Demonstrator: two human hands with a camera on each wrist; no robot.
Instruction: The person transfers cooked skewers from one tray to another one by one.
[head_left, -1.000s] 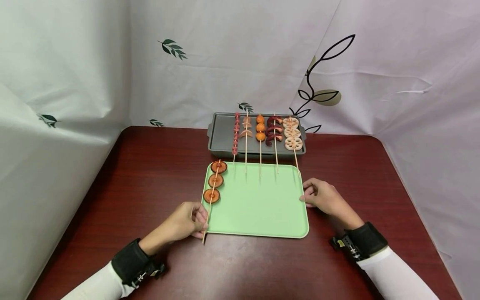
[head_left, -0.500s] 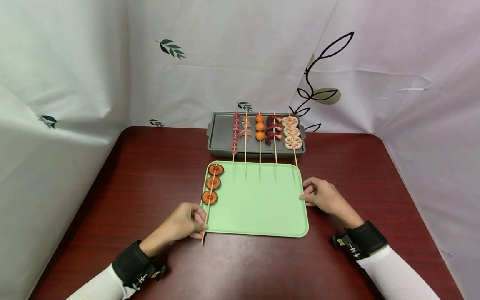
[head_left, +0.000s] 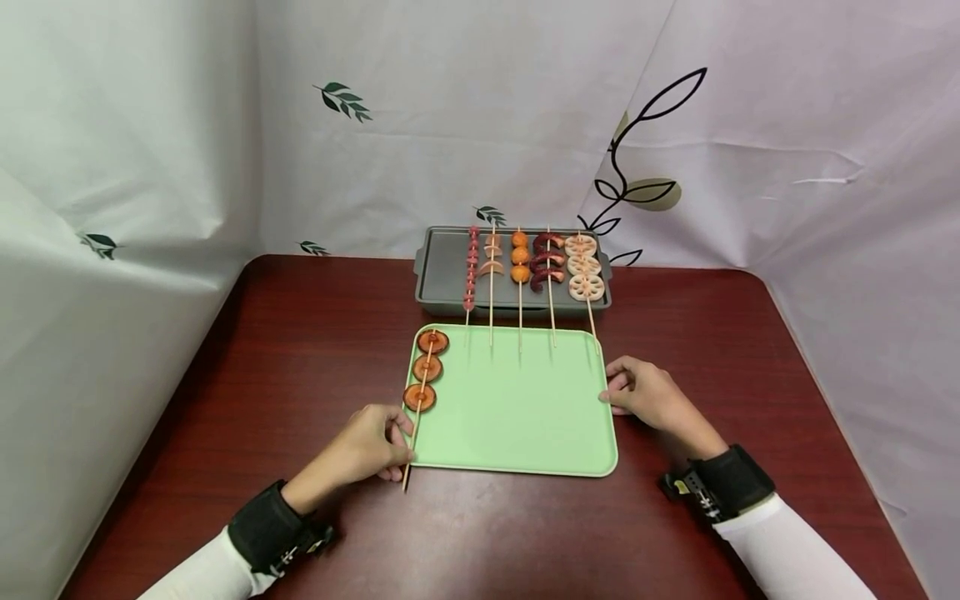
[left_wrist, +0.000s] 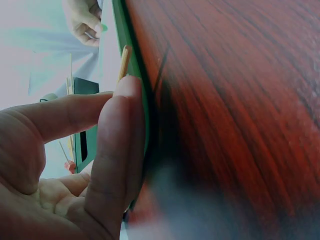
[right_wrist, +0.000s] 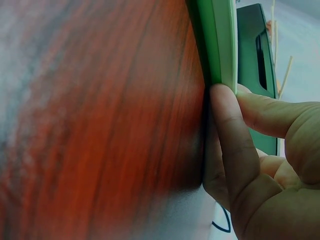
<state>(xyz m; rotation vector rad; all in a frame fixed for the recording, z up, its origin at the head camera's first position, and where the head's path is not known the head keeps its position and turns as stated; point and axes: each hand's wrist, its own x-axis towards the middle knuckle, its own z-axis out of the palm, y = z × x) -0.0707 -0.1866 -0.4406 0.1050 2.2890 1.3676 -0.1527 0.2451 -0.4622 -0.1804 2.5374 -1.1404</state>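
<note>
My left hand (head_left: 367, 443) pinches the stick of a skewer with three brown mushroom-like slices (head_left: 427, 368), at the front left corner of a light green tray (head_left: 517, 417). The slices lie along the tray's left side, and the stick's lower end juts past the front rim. From the left wrist, the tip of the stick (left_wrist: 125, 57) shows beyond my fingertips. On the opposite side, my right hand (head_left: 647, 393) holds the tray's right rim between thumb and fingers. The right wrist view shows the fingertips on the green rim (right_wrist: 214, 40).
Behind the green tray stands a grey grill pan (head_left: 442, 271). Several skewers lie across it, among them orange balls (head_left: 520, 257), dark red tentacle pieces (head_left: 547, 260) and lotus root slices (head_left: 586, 288). Their sticks reach over the tray's back rim. White cloth hangs around the table.
The skewer's slices have shifted slightly left and toward me, now along the tray's left edge. My left hand keeps hold of the stick. The right hand and tray stay in place.
</note>
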